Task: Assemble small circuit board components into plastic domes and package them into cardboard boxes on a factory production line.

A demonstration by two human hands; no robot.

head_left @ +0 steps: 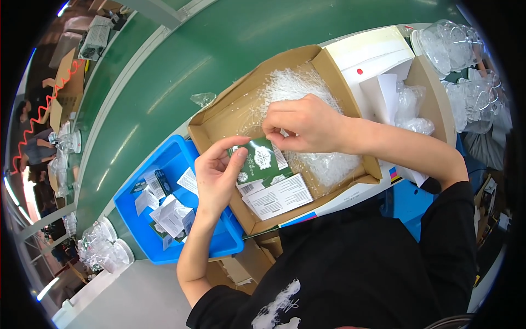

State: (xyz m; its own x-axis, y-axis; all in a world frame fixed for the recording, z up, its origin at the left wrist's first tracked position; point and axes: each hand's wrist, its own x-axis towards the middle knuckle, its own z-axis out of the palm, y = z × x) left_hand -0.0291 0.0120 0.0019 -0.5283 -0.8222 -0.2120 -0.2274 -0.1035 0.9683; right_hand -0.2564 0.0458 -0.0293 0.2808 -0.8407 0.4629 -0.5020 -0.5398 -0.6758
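Head view: our left hand (pixel 216 175) has thumb and index finger close together on the upper left edge of a green printed card (pixel 262 159), the other fingers curled behind, so we read it as a narrow pinch holding that card. The card sits over the near left part of a shallow brown cardboard tray (pixel 246 77), printed side up, with its lower edge just beside a white printed sheet (pixel 279 198) that lies tilted along the tray's near wall. Our right hand (pixel 307 123) comes in from the right and hangs above the card's upper right part, fingers bent and fingertips drawn in narrow toward the thumb; we can't tell if anything thin is pinched there. Behind and below that hand we have a loose pile of thin white plastic strands (pixel 298 85), spread over the right half of the tray, some stray bits on the cardboard floor. Left of the tray, just beside it, is a blue bin (pixel 127 214) with folded printed tags (pixel 171 214) in a loose heap. Right of the tray we see a white box (pixel 364 52) with crumpled clear plastic (pixel 411 104) at its right, then clear plastic jars (pixel 446 46) at the far right, all around a green work surface (pixel 170 71)
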